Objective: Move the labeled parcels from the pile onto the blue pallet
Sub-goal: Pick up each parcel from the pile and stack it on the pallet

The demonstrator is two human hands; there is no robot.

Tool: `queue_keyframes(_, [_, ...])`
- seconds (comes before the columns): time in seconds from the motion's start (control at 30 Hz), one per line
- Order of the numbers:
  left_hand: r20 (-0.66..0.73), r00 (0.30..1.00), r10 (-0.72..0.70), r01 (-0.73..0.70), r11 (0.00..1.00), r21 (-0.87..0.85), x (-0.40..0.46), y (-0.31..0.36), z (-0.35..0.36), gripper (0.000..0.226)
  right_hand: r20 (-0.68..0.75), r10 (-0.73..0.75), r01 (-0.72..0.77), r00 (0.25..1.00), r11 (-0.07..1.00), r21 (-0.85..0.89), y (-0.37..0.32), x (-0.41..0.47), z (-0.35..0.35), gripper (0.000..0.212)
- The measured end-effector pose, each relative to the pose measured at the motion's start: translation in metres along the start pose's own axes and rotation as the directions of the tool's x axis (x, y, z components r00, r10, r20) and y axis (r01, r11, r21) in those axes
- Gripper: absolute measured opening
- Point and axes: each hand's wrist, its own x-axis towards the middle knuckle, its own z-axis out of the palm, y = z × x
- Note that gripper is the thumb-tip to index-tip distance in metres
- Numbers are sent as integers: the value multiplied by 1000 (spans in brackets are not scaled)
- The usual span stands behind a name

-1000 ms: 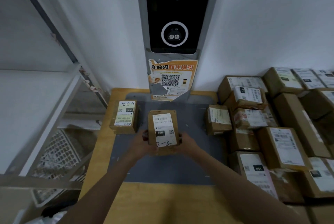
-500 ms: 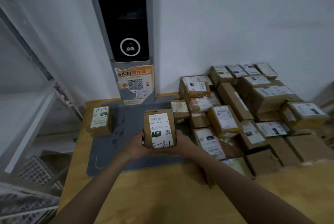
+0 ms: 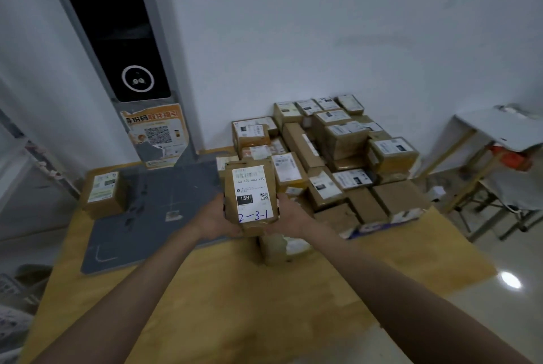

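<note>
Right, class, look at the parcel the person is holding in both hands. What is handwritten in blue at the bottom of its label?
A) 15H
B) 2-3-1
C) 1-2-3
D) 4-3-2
B: the blue handwriting at the foot of the label on the parcel reads 2-3-1, while 15H is printed in a black box above it; the left hand and right hand grip its sides.

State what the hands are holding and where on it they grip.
Both hands hold one small brown cardboard parcel with a white label marked 2-3-1: the left hand on its lower left side, the right hand on its lower right side.
</note>
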Motion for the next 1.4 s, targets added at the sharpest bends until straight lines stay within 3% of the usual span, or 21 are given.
queue_keyframes(0.37, [68,997,42,-50,992,112,-21,93,119,92,-12,125,-126,992,992,-31,102,-89,-70,90])
queue_keyframes(0.53, [120,989,88,-108,981,163,5,124,145,91,-28,148,-148,989,989,-22,131,-94,-106,84])
queue_keyframes(1.0, [261,957,123,-172,970,171,128,184,200,99,-113,151,-165,982,979,-118,195,-48,-196,74])
queue_keyframes(1.1, [264,955,133,-182,969,170,147,192,208,98,-107,180,-191,978,977,-97,213,-32,-208,64])
queue_keyframes(1.4, [215,975,55,-92,982,166,208,207,234,84,-19,262,-262,965,953,-150,269,44,-251,73])
